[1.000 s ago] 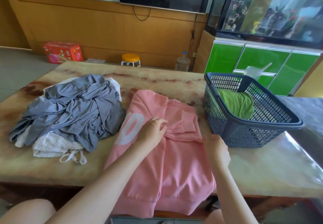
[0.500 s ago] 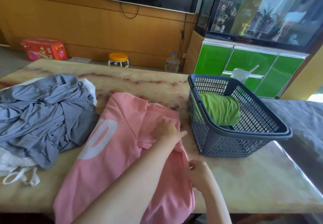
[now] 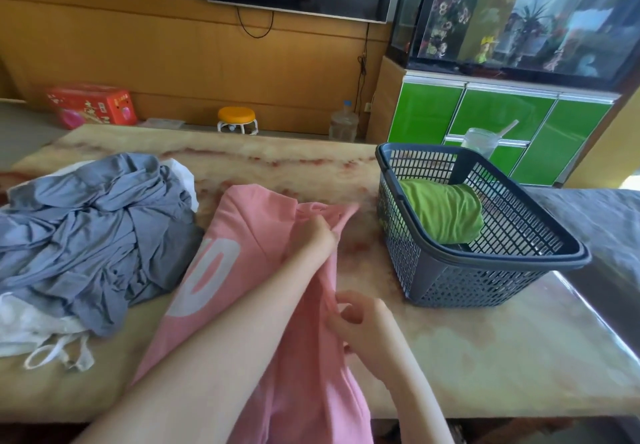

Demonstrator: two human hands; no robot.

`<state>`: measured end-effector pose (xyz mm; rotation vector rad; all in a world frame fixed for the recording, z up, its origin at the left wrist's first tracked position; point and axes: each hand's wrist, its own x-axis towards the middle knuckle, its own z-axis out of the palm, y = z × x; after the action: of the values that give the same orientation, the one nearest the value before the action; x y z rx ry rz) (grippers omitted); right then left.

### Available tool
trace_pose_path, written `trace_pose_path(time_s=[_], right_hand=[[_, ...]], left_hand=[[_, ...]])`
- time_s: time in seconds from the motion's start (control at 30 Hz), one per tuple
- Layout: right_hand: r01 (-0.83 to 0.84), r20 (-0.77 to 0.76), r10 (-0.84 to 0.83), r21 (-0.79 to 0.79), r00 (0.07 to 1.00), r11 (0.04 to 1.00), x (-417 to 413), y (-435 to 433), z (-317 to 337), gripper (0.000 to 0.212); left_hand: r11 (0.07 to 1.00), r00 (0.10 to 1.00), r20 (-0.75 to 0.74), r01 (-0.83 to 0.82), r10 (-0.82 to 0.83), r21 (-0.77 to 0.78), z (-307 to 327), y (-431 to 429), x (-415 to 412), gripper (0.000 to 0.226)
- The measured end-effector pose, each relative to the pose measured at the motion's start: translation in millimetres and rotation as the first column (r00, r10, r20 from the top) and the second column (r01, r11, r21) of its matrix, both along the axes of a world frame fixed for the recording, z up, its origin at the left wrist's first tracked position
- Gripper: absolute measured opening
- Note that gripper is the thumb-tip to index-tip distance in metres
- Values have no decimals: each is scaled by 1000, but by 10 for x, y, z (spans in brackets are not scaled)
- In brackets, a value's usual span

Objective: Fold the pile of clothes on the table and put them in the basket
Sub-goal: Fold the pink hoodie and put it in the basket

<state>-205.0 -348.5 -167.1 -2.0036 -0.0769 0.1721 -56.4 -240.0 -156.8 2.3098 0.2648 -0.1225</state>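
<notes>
I see the left hand [image 3: 313, 241] at frame centre, fingers curled, bunching the pink top [image 3: 263, 208]; the right hand [image 3: 363, 319], just below, pinches its right edge.

Single head-worn view, forward and down, close over the table [image 3: 485, 339].

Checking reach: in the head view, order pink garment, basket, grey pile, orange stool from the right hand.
1. pink garment, in the right hand
2. basket, just right
3. grey pile, left
4. orange stool, floor beyond
</notes>
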Motion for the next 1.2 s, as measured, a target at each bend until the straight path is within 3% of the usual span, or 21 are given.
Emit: trace_pose_path(time_s=[0.17,0.33,0.47,0.57,0.67,0.73,0.77,0.83,0.93,1.0,1.07,1.2], right_hand=[[-113,59,105,152,993,982,71,735,189,11],[-215,-12,217,87,976,973,-3,1322,194,17],[-254,15,258,-129,966,959,-33,1523,39,24],[-283,-21,283,-156,959,946,-25,1530,-32,27],[-292,-27,292,-162,956,943,-7,1493,-44,27],[-299,-16,301,-184,953,936,-5,1470,-24,31],[-291,-8,295,-192,956,937,3,1464,-20,37],[-227,32,239,-214,971,950,54,1444,-29,41],[-92,166,160,-355,973,930,182,1328,-4,46],[-113,167,208,-450,964,886,239,1217,-21,66],[-211,65,287,-530,956,821,244,1168,-44,84],[-252,8,348,-675,938,693,185,1246,-121,93]], left_hand=[[970,985,93,-121,143,-212,235,773,-152,11],[881,958,42,-243,284,-405,122,1449,-241,13],[964,951,196,-209,239,-161,-106,1591,-282,15],[979,924,332,-203,188,10,-330,1587,-293,29],[932,788,594,-75,-162,354,-443,1585,-245,62],[824,714,522,135,-466,550,-350,1579,-223,86],[772,733,400,265,-550,577,-280,1574,-224,92],[739,820,122,425,-559,522,-216,1602,-183,84],[805,907,-39,392,-420,445,-292,1700,-90,49],[774,907,-89,400,-412,491,-335,1748,-69,51],[745,891,-108,429,-440,511,-359,1777,-47,57],[772,900,-100,417,-424,480,-402,1798,-10,62]])
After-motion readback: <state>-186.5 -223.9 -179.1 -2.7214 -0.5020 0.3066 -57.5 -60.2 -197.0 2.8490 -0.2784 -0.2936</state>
